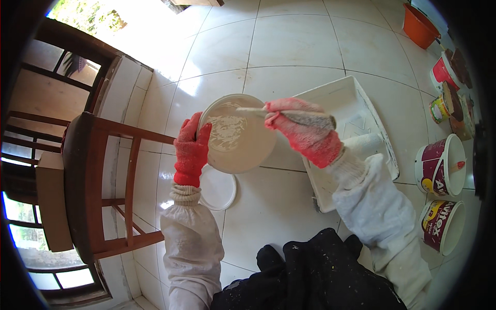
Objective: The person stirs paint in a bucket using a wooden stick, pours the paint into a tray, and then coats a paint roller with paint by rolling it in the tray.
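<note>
My left hand point(191, 150), in a red work glove, is closed on the left rim of a round white paint bucket point(266, 147). The bucket seems tilted, and pale paint with streaks point(227, 129) shows inside it. Over the bucket's right side, my right hand point(305, 132), in a paint-smeared red glove, is closed round a whitish stick point(250, 110). One thin end of the stick points left over the paint; the other, thicker and greyish, sticks out behind my fingers. Partly behind my right arm lies a white paint tray point(361, 93) with a white paint roller point(364, 143) in it.
A round white lid point(218, 188) lies on the tiled floor point(258, 217) below the bucket. Left stands a dark wooden chair point(85, 181). Along the right are maroon-and-white paint buckets point(434, 168), smaller tubs point(444, 72) and an orange basin point(421, 26).
</note>
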`<state>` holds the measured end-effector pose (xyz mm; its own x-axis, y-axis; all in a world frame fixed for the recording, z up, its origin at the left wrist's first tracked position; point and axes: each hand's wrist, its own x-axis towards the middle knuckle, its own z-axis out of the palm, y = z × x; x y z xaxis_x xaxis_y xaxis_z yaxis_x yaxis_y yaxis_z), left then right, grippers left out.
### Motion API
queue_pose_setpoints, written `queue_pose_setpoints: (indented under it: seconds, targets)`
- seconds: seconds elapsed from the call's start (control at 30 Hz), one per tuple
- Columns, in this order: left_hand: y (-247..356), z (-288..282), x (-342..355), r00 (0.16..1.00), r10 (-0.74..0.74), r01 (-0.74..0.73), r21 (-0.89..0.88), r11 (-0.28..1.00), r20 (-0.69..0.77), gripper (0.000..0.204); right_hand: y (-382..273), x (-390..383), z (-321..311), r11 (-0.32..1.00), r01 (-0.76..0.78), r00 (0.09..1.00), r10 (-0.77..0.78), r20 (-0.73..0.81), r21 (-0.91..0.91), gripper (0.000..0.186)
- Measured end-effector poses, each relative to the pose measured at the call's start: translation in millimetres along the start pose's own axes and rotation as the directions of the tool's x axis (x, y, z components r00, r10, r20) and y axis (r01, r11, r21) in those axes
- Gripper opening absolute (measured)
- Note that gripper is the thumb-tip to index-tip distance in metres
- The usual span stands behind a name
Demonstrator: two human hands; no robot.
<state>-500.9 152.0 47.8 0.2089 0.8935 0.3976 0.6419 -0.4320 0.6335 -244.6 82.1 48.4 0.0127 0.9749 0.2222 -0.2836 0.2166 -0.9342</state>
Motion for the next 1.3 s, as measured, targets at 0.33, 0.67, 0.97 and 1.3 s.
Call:
queue_pose_setpoints:
  seconds: [0.33, 0.67, 0.97, 1.3]
  targets:
    - [-4, 8, -41, 0.861, -0.502, 0.41, -0.473, 0.78, -0.081, 0.032, -22, 3, 4, 0.83, 0.322, 0.942, -0.232, 0.243, -0.456, 0.007]
    - [1, 21, -114, 0.722, -0.69, 0.502, -0.643, 0.579, -0.058, 0.042, -42, 5, 24, 0.962, -0.16, 0.975, 0.189, 0.119, -0.22, 0.006]
    - [10, 20, -127, 0.73, -0.675, 0.456, -0.661, 0.596, -0.106, 0.038, -49, 6, 32, 0.904, -0.258, 0.903, 0.351, 0.248, -0.341, 0.004]
    - [17, 25, -141, 0.696, -0.701, 0.491, -0.61, 0.622, -0.156, 0.039, -57, -6, 31, 0.894, -0.138, 0.976, 0.195, 0.093, -0.427, 0.004]
